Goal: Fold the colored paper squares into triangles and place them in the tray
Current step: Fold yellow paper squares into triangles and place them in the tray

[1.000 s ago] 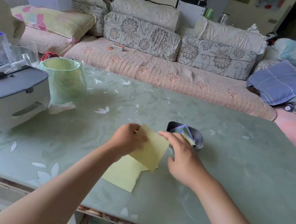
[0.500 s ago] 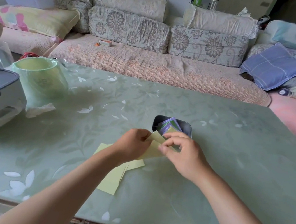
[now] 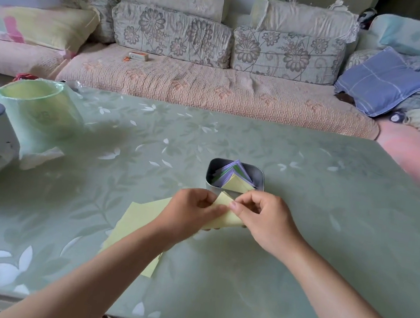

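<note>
Since a second ago we have lifted the yellow paper square [image 3: 226, 218] off the pile and doubled it over. What was an open flat sheet between our hands is now a narrow folded shape with one pointed tip standing up, at the centre of the frame. Our view has also dropped and swung a little, so the metal tray [image 3: 210, 176] now sits just above our knuckles instead of to the right of them.

We judge from this that the fold is made or nearly made. What is left for this sheet is sharpening the crease and dropping it into the tray.

Our left hand [image 3: 188, 212] is curled, with thumb and fingertips pinching the left part of the folded paper. Our right hand [image 3: 267, 219] is curled as well, and its thumb and forefinger pinch the paper along its upper edge, right beside the left thumb. Both hands hold the sheet just above the bench [image 3: 311, 252]. We cannot tell whether its lower edge touches the surface.

The tray already holds several folded triangles [image 3: 236, 184], purple, green and yellow, leaning against each other. Below and left of centre, partly under our left forearm, lie the remaining yellow squares [image 3: 139, 219], flat and unfolded, so more rounds are left.
</note>
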Motion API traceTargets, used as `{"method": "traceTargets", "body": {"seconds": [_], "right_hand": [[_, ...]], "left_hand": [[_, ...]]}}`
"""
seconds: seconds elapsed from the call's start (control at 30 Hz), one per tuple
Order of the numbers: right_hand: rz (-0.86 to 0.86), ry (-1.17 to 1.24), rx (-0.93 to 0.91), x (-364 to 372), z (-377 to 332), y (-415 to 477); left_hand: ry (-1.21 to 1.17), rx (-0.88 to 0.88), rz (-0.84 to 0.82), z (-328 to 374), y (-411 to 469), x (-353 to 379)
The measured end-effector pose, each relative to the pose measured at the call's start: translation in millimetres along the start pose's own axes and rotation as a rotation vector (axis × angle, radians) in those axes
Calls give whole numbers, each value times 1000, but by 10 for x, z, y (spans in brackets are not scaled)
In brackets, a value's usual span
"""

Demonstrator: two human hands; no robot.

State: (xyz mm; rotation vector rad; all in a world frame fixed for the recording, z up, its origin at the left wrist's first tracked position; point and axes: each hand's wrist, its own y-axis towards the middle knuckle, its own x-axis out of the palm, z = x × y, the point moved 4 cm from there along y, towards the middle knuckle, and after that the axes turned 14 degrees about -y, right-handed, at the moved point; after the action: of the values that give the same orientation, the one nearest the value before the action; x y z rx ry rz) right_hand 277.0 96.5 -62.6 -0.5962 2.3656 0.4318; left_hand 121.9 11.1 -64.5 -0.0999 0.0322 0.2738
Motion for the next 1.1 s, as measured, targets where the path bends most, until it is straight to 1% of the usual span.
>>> {"method": "traceTargets", "body": {"seconds": [0.13,0.27,0.4,0.53,0.6,0.7,0.8,0.9,1.1], "right_hand": [[-17,80,39,11,-5,-2],[-52,114,82,20,-6,-6],[-91,153,87,66,0,-19],[-83,173,113,94,21,-20],[-63,205,134,90,23,-20],[-61,224,131,88,10,-17],[-119,115,54,112,-36,-45],[-129,-19,19,157,-35,-59],[-127,-93,-18,202,-13,-73]], "left_hand": [[-31,-22,37,-13,-11,31],[-5,-18,60,-27,-9,34],[10,-14,84,-39,-7,29],[88,76,144,-52,13,12],[54,116,153,-43,7,13],[-11,128,192,-56,-2,-3],[-26,120,236,-72,-13,3],[-10,126,231,-76,-25,38],[91,152,196,-109,-28,91]]}}
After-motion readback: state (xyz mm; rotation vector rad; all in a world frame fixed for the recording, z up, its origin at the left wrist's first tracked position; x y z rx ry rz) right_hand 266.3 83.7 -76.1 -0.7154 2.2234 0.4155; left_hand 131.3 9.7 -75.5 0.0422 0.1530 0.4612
